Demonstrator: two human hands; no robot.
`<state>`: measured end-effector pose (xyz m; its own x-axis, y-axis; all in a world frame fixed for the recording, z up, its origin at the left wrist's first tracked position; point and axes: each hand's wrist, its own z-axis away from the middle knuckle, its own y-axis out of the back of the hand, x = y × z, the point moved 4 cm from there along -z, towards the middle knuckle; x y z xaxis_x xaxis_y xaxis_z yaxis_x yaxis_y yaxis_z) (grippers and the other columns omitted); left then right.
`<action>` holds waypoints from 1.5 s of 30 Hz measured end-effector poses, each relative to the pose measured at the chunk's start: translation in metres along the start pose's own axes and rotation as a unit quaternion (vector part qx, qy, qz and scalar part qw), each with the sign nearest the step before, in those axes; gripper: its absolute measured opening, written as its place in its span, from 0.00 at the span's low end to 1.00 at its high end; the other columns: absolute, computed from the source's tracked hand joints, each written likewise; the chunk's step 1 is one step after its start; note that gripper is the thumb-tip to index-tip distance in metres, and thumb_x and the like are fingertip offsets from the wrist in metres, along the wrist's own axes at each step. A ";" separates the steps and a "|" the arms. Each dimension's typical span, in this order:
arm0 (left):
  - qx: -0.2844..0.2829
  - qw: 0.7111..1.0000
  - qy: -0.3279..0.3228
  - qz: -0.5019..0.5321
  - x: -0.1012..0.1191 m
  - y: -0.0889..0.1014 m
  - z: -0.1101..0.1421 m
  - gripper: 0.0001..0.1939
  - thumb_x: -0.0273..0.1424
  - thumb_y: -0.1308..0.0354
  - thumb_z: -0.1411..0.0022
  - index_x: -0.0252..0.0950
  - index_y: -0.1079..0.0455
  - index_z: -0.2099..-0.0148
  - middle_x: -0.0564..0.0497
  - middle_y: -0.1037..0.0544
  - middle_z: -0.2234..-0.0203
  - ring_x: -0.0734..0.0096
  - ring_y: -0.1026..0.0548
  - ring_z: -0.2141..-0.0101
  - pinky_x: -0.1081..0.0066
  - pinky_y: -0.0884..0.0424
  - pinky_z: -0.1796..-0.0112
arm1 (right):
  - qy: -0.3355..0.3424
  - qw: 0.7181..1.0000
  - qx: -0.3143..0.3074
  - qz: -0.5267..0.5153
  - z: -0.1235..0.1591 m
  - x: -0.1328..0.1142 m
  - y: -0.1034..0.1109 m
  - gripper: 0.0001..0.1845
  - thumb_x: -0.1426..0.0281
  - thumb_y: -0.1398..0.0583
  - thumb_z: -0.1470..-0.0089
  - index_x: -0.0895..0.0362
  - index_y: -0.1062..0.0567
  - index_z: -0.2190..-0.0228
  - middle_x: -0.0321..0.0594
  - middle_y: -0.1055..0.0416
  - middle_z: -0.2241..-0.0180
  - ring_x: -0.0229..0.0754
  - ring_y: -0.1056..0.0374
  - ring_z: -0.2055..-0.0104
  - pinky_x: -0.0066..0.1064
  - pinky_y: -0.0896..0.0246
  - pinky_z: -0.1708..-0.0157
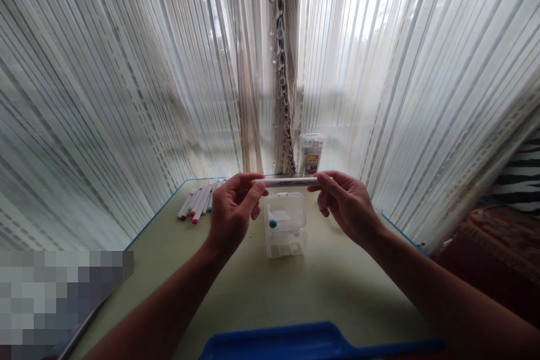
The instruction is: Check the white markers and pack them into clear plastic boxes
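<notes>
A white marker (291, 182) with yellow at its ends is held level above the table, stretched between my two hands. My left hand (236, 199) pinches its left end between thumb and fingers. The right end is gripped by my right hand (343, 197) in the same way. Below and behind the marker stands a clear plastic box (287, 244) with its lid raised; a teal piece (273, 224) shows at its left side. Left of my left hand lies a pile of white markers (198, 202) with coloured ends, partly hidden by that hand.
A clear case (312, 154) with a label stands at the table's far edge, before striped string curtains (202, 67). The green table (253, 292) has a blue rim, and a blue tray-like part (274, 340) lies at the near edge. Patterned cloth (506, 236) is at right.
</notes>
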<state>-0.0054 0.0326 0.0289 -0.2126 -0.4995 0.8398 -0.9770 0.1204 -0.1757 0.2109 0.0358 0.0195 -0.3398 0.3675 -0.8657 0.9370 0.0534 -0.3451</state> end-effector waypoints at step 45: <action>-0.082 0.995 0.000 0.048 -0.001 -0.014 0.012 0.15 0.36 0.29 0.43 0.33 0.24 0.58 0.53 0.24 0.76 0.83 0.34 0.82 0.78 0.39 0.83 | -0.148 0.988 0.036 -0.033 -0.001 0.021 0.011 0.16 0.66 0.23 0.67 0.54 0.20 0.73 0.32 0.35 0.79 0.29 0.46 0.81 0.21 0.46 0.86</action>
<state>0.0084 0.0207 0.0246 -0.3048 -0.4795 0.8229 -0.9369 0.3064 -0.1685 0.2139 0.0452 -0.0019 -0.4188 0.0775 -0.9048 0.9075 -0.0008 -0.4201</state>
